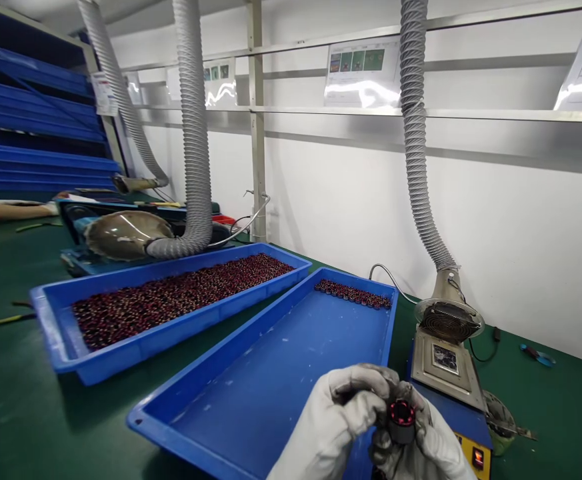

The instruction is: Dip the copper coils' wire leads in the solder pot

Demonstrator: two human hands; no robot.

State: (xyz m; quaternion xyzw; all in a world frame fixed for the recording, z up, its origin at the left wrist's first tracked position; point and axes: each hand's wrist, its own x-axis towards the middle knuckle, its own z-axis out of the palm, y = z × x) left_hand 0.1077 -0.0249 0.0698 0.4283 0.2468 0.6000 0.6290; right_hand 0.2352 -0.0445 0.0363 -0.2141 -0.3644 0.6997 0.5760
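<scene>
Head: tray (271, 373), machine (455, 383) near black ring (403, 432)

There were two gloved hands (328, 413) (435, 430), one dark ring-shaped part (402, 433), two blue trays (271, 380) (171, 343) of small parts (185, 297), three ribbed hoses (194, 120) (413, 100) (121, 87), one lit switch (478, 458) and, as far as the cropped left edge showed, one co-worker's forearm (5, 211).

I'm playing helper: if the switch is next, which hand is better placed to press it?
Probably the right hand: it's nearer the red switch. The left hand is farther away, beyond the black ring.
</scene>
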